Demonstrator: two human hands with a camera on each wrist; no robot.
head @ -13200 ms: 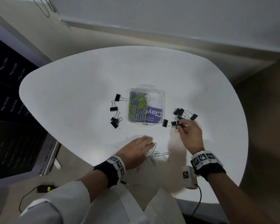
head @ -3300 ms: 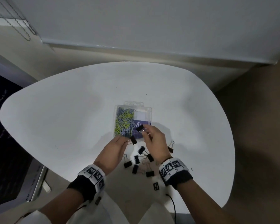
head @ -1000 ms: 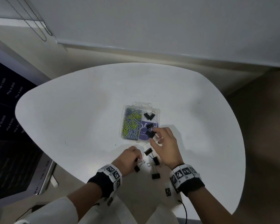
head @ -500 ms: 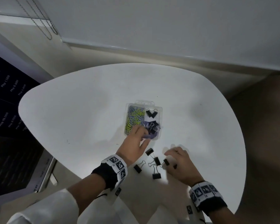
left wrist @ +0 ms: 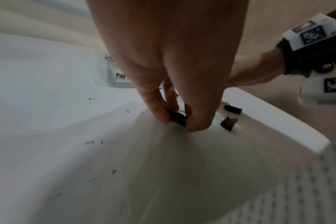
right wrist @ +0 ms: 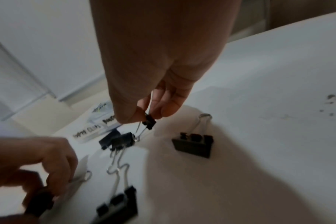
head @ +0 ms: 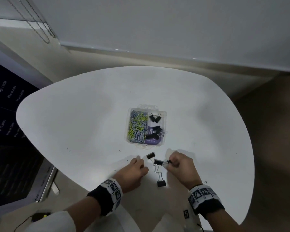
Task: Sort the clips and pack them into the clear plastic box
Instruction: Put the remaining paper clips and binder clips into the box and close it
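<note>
My left hand (left wrist: 175, 84) pinches a binder clip (left wrist: 177, 119); my right hand (head: 181, 166) pinches another (right wrist: 149, 120). The box (head: 164, 124) lies straight ahead of both (roughly equally near), with three clips (head: 161, 183) loose between them.

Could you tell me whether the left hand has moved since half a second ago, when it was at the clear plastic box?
Yes. The left hand has drawn back toward the person, off the clear plastic box, and now pinches a binder clip on the table.
</note>
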